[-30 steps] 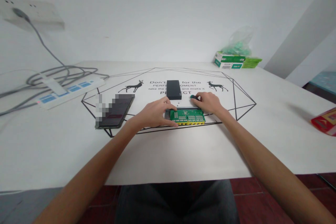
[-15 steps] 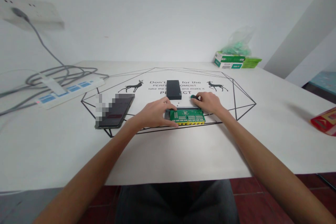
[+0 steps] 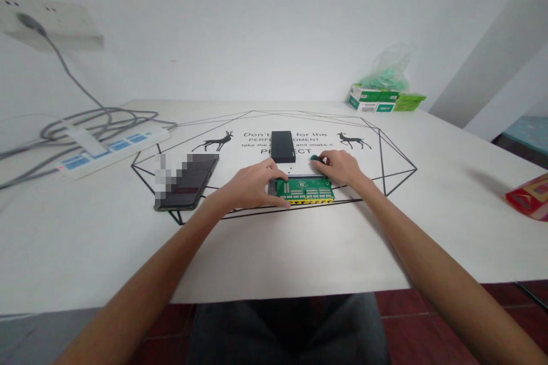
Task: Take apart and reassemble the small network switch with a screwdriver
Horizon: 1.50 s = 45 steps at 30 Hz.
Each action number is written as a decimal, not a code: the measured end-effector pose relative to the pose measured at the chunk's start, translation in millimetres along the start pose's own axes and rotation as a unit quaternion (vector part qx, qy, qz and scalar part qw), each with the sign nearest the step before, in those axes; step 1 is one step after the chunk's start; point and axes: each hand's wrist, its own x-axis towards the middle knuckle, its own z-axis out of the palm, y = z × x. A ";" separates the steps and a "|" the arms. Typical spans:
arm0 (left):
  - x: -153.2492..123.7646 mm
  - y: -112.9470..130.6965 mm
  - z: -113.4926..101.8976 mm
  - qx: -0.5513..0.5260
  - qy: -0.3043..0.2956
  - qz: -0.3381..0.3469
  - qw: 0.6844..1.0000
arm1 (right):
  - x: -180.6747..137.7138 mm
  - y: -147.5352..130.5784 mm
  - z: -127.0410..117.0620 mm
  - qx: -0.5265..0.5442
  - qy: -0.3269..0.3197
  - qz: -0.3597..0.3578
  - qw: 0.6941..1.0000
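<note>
A green circuit board with a yellow front edge lies in front of me, a grey metal piece showing at its left and back. My left hand grips the board's left end, thumb at the near corner and fingers at the far one. Just beyond the board's right end, my right hand is closed around a short black handle with a teal end; the rest of that tool is hidden by the fingers. Tiny dark bits, perhaps screws, lie behind the board.
Behind the board lies a black rectangular case. A phone-like dark device is on the left, near a white power strip and coiled grey cable. Green-and-white boxes stand at the back right; a red packet is far right.
Both hands keep their places and grips; nothing on the table has visibly moved. The view has shifted very slightly.
</note>
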 end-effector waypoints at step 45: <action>-0.6 2.9 -3.9 -0.008 -0.007 0.001 1.000 | 0.8 0.9 0.8 -0.002 -0.009 -0.004 1.000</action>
